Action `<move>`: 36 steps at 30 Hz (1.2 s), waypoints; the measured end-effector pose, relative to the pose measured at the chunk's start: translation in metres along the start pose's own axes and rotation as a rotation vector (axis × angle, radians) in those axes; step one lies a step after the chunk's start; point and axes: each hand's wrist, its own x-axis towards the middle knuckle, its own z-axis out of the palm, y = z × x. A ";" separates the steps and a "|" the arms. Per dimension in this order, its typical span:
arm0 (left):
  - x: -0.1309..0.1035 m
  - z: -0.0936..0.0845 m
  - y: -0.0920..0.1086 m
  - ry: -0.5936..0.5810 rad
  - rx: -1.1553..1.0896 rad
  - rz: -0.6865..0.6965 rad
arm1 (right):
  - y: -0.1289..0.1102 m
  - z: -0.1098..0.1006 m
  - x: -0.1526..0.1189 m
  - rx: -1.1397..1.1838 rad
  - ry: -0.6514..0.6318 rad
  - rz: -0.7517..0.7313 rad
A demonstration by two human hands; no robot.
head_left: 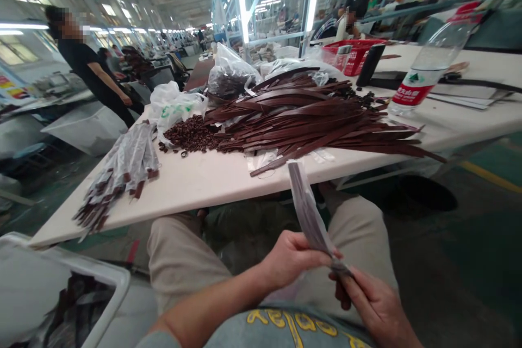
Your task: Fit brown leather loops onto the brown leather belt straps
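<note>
A long strip wrapped in a clear plastic sleeve [306, 204] is held over my lap, its upper end leaning towards the table edge. My left hand [297, 254] pinches the sleeve around its lower middle, thumb on top. Close beside it, my right hand [369, 294] grips the bunched lower end, fingers curled underneath. What is inside looks greyish through the plastic, so its kind is unclear. In front lies a big heap of loose dark brown straps [285, 114]. To its left sits a pile of small brown loops [190, 133].
Sleeved brown strips [126, 160] lie at the table's [196, 179] left end. A white bin [118, 288] with brown strips stands at lower left. Plastic bags [230, 68], a red basket [359, 54] and a water bottle [428, 70] stand farther back. A person [87, 60] stands at left.
</note>
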 end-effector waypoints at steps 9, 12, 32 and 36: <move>0.015 -0.011 0.011 0.111 0.000 0.142 | -0.041 0.007 0.035 -0.064 -0.002 -0.176; 0.012 -0.013 0.009 0.123 0.016 0.180 | -0.041 0.012 0.043 -0.065 0.003 -0.186; 0.010 -0.006 0.005 0.123 -0.062 0.185 | -0.018 0.018 0.046 -0.111 0.038 -0.311; 0.015 -0.021 0.037 0.325 -0.159 0.385 | -0.005 0.015 0.039 -0.065 -0.043 -0.239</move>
